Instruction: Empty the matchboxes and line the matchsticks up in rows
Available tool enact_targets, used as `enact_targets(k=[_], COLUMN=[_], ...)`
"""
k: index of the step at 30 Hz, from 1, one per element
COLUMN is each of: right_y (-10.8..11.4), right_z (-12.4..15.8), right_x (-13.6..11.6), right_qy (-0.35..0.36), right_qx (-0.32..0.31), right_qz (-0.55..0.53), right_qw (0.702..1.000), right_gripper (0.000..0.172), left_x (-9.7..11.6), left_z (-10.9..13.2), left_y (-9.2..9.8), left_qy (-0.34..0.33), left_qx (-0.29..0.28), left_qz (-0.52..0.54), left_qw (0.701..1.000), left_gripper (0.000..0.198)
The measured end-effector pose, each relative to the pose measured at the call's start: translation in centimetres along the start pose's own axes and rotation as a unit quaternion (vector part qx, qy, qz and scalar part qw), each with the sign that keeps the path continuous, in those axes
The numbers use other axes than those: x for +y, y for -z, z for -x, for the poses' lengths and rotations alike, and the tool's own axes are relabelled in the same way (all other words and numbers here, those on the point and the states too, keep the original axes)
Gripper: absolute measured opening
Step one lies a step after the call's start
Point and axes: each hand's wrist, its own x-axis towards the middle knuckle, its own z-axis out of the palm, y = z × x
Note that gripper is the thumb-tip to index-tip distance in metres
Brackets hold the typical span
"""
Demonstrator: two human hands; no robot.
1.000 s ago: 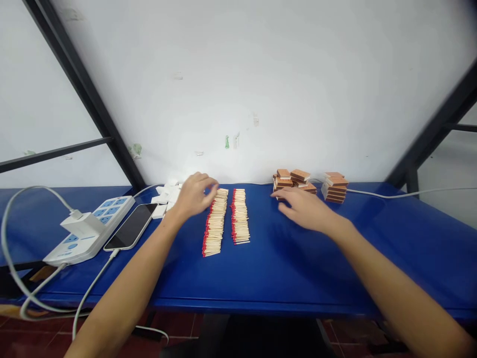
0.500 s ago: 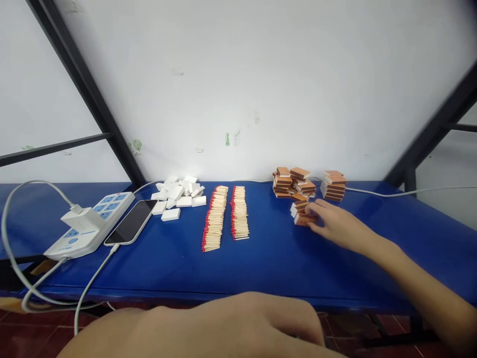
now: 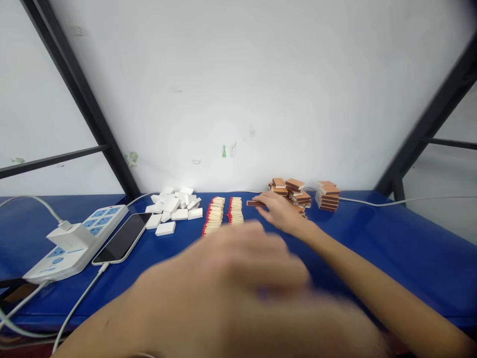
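Observation:
My right hand reaches over the blue table from the right, with its fingertips closed on a brown matchbox. The narrow side of that box faces me. Behind and beside the hand stands a heap of brown matchboxes, partly hidden by it. My left hand looms large and blurred in the foreground, and its fingers are smeared by motion. It covers the near ends of two rows of red-tipped matches, the left row and the right row.
A neat stack of matchboxes stands at the right. On the left lies a pile of small white boxes, beside a phone on a charging cable and a white power strip. Black metal posts and a white wall bound the table.
My right hand has moved left with a matchbox, away from the front of the brown heap. My left hand has risen and moved forward over the near table. The view has shifted a little.

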Motion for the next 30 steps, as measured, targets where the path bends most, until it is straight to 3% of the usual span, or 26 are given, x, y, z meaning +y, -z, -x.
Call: enact_targets(k=[1, 3, 8, 11, 16, 22, 26, 30], right_y=[-0.8, -2.1, -3.7, -4.0, -4.9, -5.9, -5.8, -5.8], right_z=[-0.5, -1.5, -3.7, -4.6, -5.0, -4.5, -4.6, -5.1], right_x=[0.4, 1.1, 1.9, 2.1, 2.2, 2.4, 2.7, 3.2], right_qy=[0.004, 0.003, -0.011, -0.023, 0.018, 0.035, 0.017, -0.023], right_qx=[0.004, 0.012, 0.01, -0.002, 0.004, 0.059, 0.043, 0.011], right_qz=[0.002, 0.003, -0.013, -0.025, 0.012, 0.115, 0.081, -0.026], right_qw=[1.0, 1.0, 1.0, 0.999, 1.0, 0.991, 0.996, 0.999], right_gripper=[0.019, 0.021, 0.022, 0.021, 0.026, 0.028, 0.028, 0.031], left_x=[-1.6, -5.9, -18.4, -22.6, -25.3, -27.2, -27.8, -27.8], left_z=[-0.7, -1.8, -1.9, -1.0, -0.5, 0.2, 0.9, 0.9], left_y=[0.3, 0.4, -2.4, -4.0, -4.6, -4.1, -4.4, -4.9], left_qy=[-0.017, 0.044, 0.192, 0.251, 0.31, 0.321, 0.321, 0.314], left_qx=[0.018, 0.061, 0.034, 0.029, 0.004, -0.093, -0.083, -0.071], left_qz=[0.002, -0.066, -0.125, -0.11, -0.058, -0.016, -0.019, -0.028], left_qw=[1.0, 0.995, 0.973, 0.961, 0.949, 0.942, 0.943, 0.946], left_gripper=[0.022, 0.03, 0.027, 0.025, 0.033, 0.054, 0.062, 0.056])
